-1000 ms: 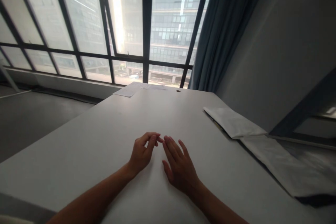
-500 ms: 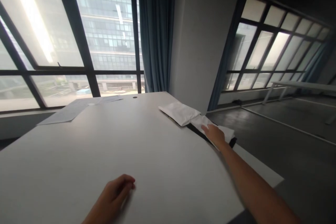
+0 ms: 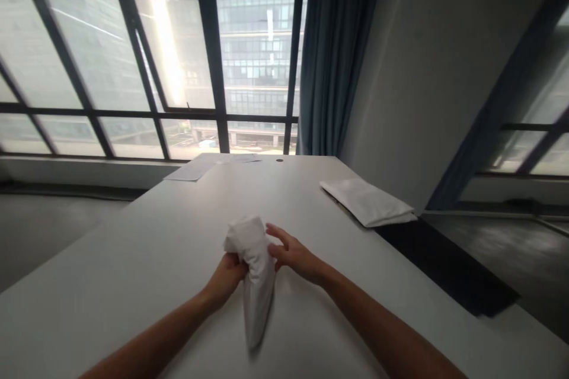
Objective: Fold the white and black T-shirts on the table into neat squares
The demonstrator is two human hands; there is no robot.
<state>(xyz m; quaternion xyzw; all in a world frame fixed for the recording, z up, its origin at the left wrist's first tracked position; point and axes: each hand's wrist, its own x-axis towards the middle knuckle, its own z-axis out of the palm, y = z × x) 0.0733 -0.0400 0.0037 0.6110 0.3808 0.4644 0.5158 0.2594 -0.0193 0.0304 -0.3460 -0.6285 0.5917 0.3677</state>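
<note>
A crumpled white bag or cloth (image 3: 258, 290) is held up over the middle of the white table (image 3: 178, 272), its narrow lower end pointing toward me. My left hand (image 3: 229, 277) grips its left side, with the fingertips partly hidden behind the material. On the other side, my right hand (image 3: 288, 251) is beside the white item with its thumb and fingers apart; whether the fingertips touch it is hard to tell.
At the right lies a folded white item (image 3: 368, 200), next to a long black sheet (image 3: 448, 266) along the table's right edge. Papers (image 3: 191, 171) lie at the far left corner. Windows, a blue curtain (image 3: 340, 59) and a pillar stand behind the table.
The view has turned left. My right hand has come from the right edge to the middle, and a white item from there is now between my hands. My left hand has taken hold of it.
</note>
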